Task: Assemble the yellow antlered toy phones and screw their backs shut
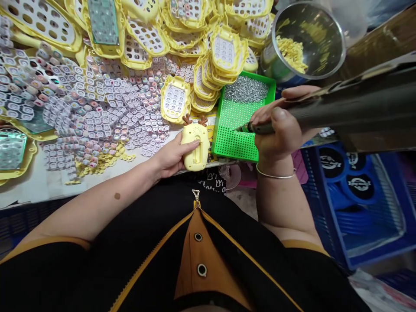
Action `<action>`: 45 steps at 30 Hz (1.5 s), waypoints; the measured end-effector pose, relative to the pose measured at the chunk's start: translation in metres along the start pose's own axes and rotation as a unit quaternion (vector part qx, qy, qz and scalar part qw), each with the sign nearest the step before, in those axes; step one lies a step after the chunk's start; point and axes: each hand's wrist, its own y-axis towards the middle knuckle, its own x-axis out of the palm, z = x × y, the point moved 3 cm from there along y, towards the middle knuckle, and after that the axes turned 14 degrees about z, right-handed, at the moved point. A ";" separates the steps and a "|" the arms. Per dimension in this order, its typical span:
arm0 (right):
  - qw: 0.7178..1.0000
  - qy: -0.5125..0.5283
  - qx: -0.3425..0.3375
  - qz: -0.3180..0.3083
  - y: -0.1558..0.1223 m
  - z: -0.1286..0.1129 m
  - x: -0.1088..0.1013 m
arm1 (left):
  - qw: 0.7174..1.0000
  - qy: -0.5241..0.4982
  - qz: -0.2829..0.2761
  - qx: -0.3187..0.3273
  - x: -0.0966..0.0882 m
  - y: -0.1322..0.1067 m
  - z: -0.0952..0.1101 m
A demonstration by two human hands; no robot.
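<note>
- Grips a yellow antlered toy (196, 151), back up, in the left hand (173, 157) at the near edge of the table (94, 184), fingers clamped on its side, thumb across its back.
- Grips a dark driver (331, 106) in the right hand (282, 130), fingers wrapped around it, tip over the green tray (238, 145).
- Has yellow shells (225, 52) stacked toward the table's far edge, white button pads (112, 89) spread toward its left edge.

White table (35, 185), white keypad pieces (120, 102), yellow shells (176, 116), green tray (234, 143)
</note>
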 end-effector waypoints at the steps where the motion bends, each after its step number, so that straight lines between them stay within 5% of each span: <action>1: 1.000 -0.004 -0.001 0.008 0.001 0.003 -0.001 | 1.000 0.001 -0.003 -0.001 0.000 0.000 0.000; 10: 0.998 -0.070 0.005 -0.002 0.003 0.011 -0.002 | 1.000 0.008 -0.002 -0.017 -0.001 -0.001 0.002; 19: 0.999 -0.019 0.033 -0.004 0.005 0.018 -0.002 | 0.999 -0.023 -0.024 -0.019 0.000 0.001 0.002; 24: 0.999 0.027 -0.011 0.014 -0.003 -0.012 0.006 | 1.000 -0.020 -0.012 -0.018 -0.001 -0.001 0.001; 31: 0.977 0.133 0.060 -0.157 -0.049 -0.071 0.027 | 1.000 0.002 -0.004 0.029 0.002 0.002 -0.003; 45: 0.960 0.112 0.098 -0.239 -0.077 -0.072 0.031 | 0.999 0.005 0.014 0.051 0.006 -0.005 -0.004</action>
